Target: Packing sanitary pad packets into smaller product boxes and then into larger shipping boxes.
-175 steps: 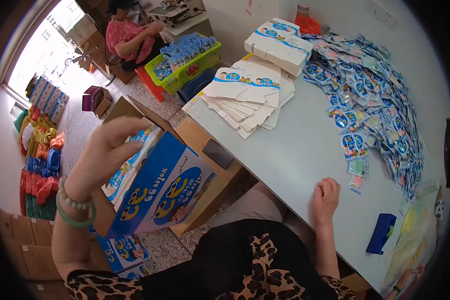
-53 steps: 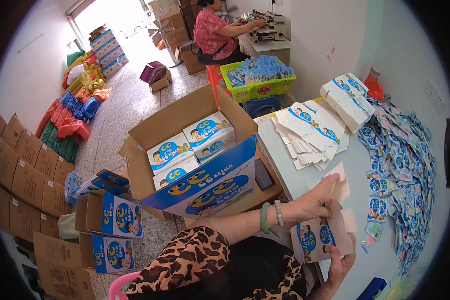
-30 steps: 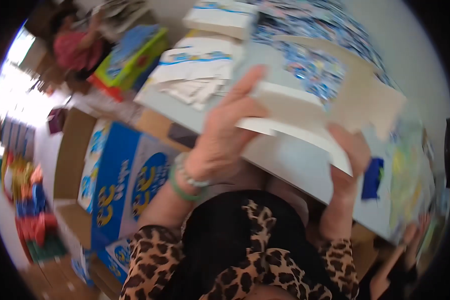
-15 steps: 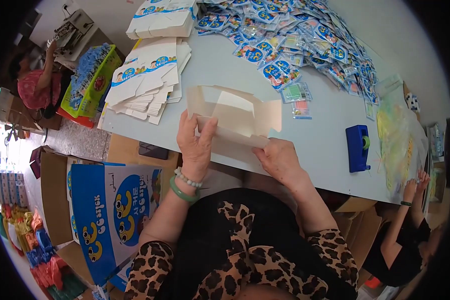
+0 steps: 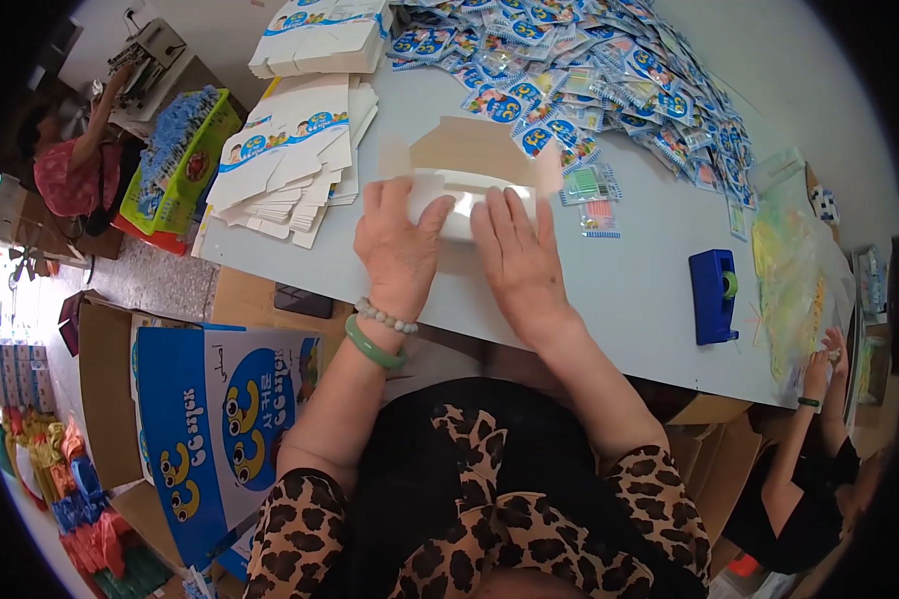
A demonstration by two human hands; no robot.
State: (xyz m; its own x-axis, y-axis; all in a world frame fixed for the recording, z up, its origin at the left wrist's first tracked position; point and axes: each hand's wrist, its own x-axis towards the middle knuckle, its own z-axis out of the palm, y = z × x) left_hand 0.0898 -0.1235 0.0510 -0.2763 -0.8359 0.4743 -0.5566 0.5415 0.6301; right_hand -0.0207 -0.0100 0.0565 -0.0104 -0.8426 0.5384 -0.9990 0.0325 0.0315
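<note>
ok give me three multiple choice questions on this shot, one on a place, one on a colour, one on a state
1. Where does the tape dispenser stand?
A. on the table, to the right of both hands
B. in the large cardboard box on the floor
C. on top of the stack of flat cartons

2. What colour is the bangle on the left wrist?
A. red
B. green
C. black

3. How are the hands on the flat carton?
A. both lifted clear of it
B. one holds it in the air
C. both pressing down on it, palms down

Answers: 1 A, the blue dispenser sits on the tabletop beyond the right hand. 2 B, a green ring sits next to a pale bead bracelet. 3 C, the left hand and right hand lie flat on the carton against the table.
</note>
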